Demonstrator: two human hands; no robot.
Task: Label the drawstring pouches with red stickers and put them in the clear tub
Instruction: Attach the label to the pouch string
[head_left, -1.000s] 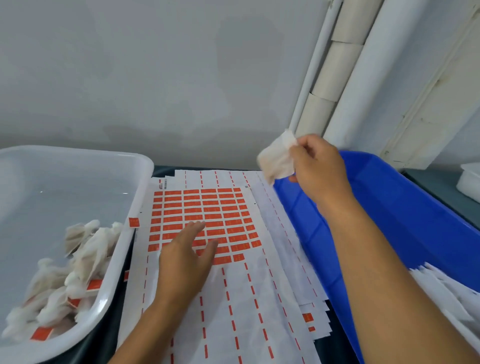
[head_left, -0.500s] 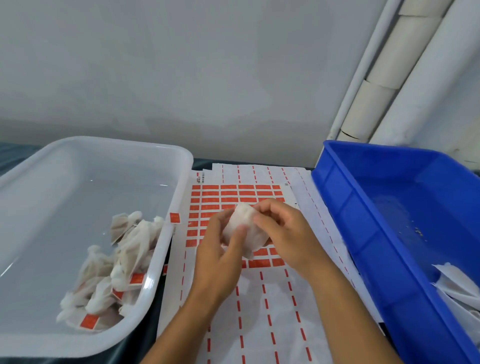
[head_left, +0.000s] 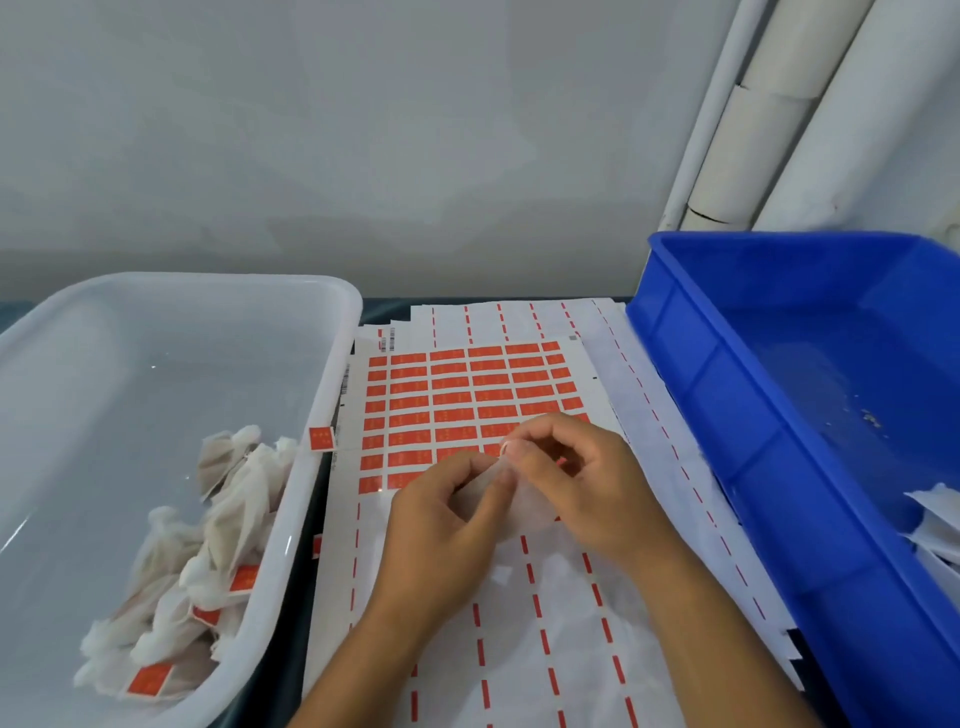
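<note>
Over the sticker sheets (head_left: 467, 410) on the bench, the left hand (head_left: 441, 525) and right hand (head_left: 576, 478) both pinch one white pouch (head_left: 524, 501), between the clear tub (head_left: 322, 364) of labelled pouches (head_left: 208, 551) and the blue bin (head_left: 769, 415). Half a second ago the hands held it slightly farther up the sheet; a loose red sticker (head_left: 321, 439) stays on the tub's rim.
</note>
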